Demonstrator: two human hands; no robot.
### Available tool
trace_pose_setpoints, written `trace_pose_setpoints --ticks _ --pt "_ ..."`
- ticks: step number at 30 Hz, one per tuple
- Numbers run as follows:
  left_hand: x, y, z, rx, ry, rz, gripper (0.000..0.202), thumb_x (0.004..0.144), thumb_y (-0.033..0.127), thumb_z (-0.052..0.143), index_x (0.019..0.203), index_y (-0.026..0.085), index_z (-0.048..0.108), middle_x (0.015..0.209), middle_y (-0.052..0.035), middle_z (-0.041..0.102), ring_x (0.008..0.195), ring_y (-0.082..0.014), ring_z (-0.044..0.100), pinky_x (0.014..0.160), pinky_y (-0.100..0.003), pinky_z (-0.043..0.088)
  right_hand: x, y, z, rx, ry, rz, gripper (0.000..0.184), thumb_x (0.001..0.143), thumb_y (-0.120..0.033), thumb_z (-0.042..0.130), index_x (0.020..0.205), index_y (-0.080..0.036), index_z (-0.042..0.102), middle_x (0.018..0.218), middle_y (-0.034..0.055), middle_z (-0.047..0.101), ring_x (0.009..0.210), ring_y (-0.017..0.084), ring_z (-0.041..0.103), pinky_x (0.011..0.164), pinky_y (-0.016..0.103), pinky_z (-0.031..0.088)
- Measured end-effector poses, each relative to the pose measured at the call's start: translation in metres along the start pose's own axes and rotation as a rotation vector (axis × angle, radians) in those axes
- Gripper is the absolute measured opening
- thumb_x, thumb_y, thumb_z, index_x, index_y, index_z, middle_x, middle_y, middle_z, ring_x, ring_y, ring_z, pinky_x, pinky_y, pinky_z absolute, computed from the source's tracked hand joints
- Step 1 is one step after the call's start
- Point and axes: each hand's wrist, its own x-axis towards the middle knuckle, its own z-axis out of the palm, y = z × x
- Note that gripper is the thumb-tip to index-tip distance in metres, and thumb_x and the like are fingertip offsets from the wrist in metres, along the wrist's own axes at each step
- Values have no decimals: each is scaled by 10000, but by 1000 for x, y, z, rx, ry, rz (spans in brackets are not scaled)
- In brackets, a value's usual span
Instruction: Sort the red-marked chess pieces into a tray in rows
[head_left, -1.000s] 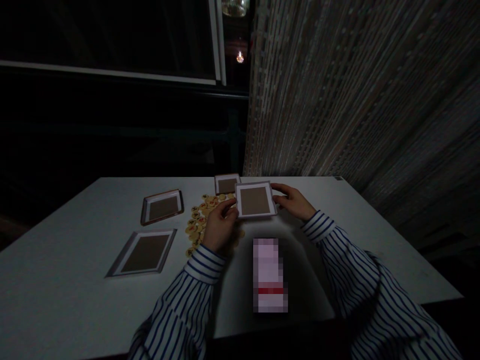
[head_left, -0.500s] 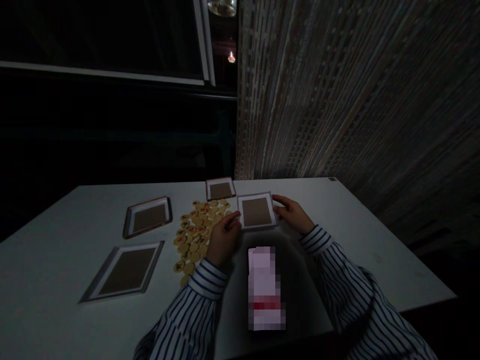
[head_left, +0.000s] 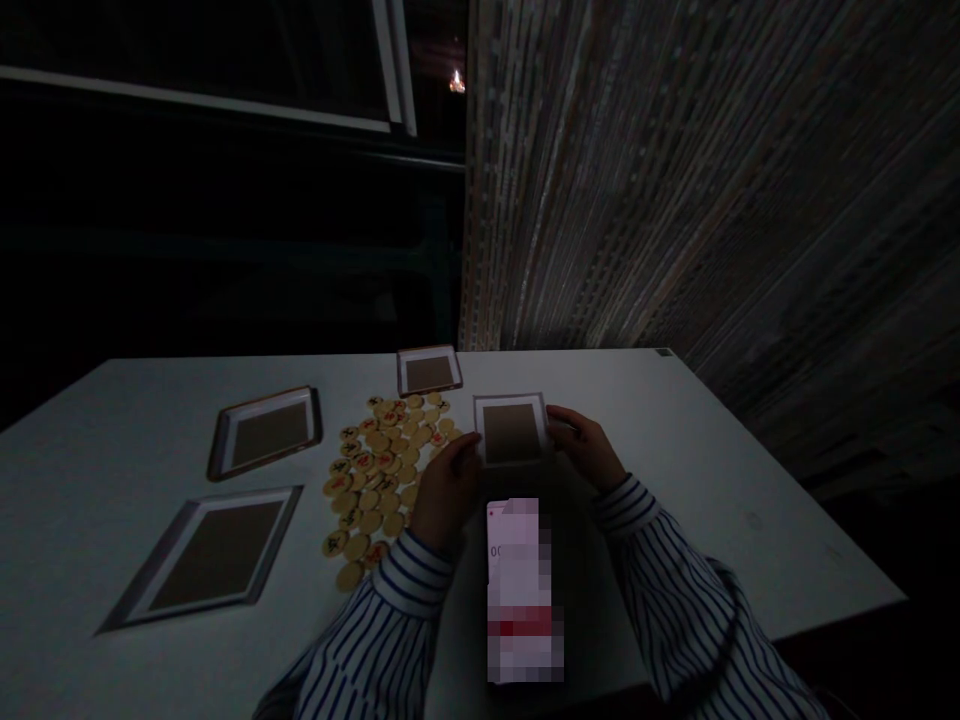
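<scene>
A square picture frame [head_left: 512, 432] with a white border and brown centre is held between my two hands over the white table [head_left: 697, 570]. My left hand [head_left: 448, 485] grips its left edge, thumb and fingers closed. At the right edge, the fingers of my right hand [head_left: 589, 448] pinch the side. Left of my left hand lies a loose spread of round wooden xiangqi pieces [head_left: 382, 460], some with red or black characters facing up. A lit phone [head_left: 517, 590], its screen blurred, lies between my forearms.
Three more frames lie on the table: one at the back [head_left: 429, 371], one at the left [head_left: 270, 436] and one at the near left [head_left: 214, 550]. A string curtain [head_left: 585, 200] hangs behind the table on the right. The surroundings are dark.
The held frame has come slightly nearer to me and sits straighter, both hands moving with it. My view has tilted and shifted a little, so the other things appear further left.
</scene>
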Motion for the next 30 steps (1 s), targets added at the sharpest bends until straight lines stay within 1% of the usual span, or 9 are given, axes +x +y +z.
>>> trace_pose_setpoints --ticks 5,7,10,14,18,23,26,30 --pt "-1 -4 2 9 -36 -21 339 719 232 553 1046 171 618 1044 -88 660 976 -215 604 889 -360 457 -2 10 2 -11 -14 -3 339 747 -264 541 1081 -234 597 1072 50 647 880 192 631 754 352 535" --pt "-2 -7 3 26 -61 -34 354 730 236 546 1073 170 606 1072 -92 652 992 -219 600 894 -366 458 -4 15 2 11 -47 9 345 767 -271 525 1106 -241 580 1074 54 647 908 197 630 774 356 532" --pt "-3 -10 4 64 -107 -42 397 760 253 511 1139 150 568 1093 -104 642 997 -221 599 885 -370 467 -7 22 4 21 -106 32 380 791 -277 499 1166 -234 540 1055 60 656 905 196 635 773 353 534" --pt "-4 -15 4 182 -164 -15 436 801 254 443 1206 111 515 1130 -117 622 1031 -217 583 911 -378 453 -10 24 6 -70 -121 51 406 811 -297 477 1201 -192 513 1011 75 669 866 189 643 743 340 535" --pt "-4 -18 5 315 -163 12 427 812 237 422 1213 121 513 1177 -108 598 1088 -209 550 955 -374 424 -12 23 7 -137 -120 62 411 826 -309 456 1216 -187 504 930 68 685 788 176 651 684 315 539" --pt "-2 -22 8 342 -170 25 427 821 234 410 1227 132 495 1175 -102 600 1070 -199 564 940 -370 441 -11 27 5 -238 -114 48 424 834 -306 447 1242 -198 485 898 58 685 756 172 651 669 306 532" --pt "-2 -21 9 376 -156 45 429 815 214 414 1229 130 488 1186 -102 592 1088 -201 551 950 -372 433 -10 29 5 -267 -122 41 423 840 -303 439 1247 -197 480 919 57 685 781 173 651 692 309 532" --pt "-2 -16 9 422 -161 54 430 811 190 404 1227 113 486 1178 -109 594 1075 -207 558 938 -371 440 -10 28 5 -320 -118 -3 404 844 -301 436 1234 -213 496 1004 56 671 822 174 649 716 311 534"
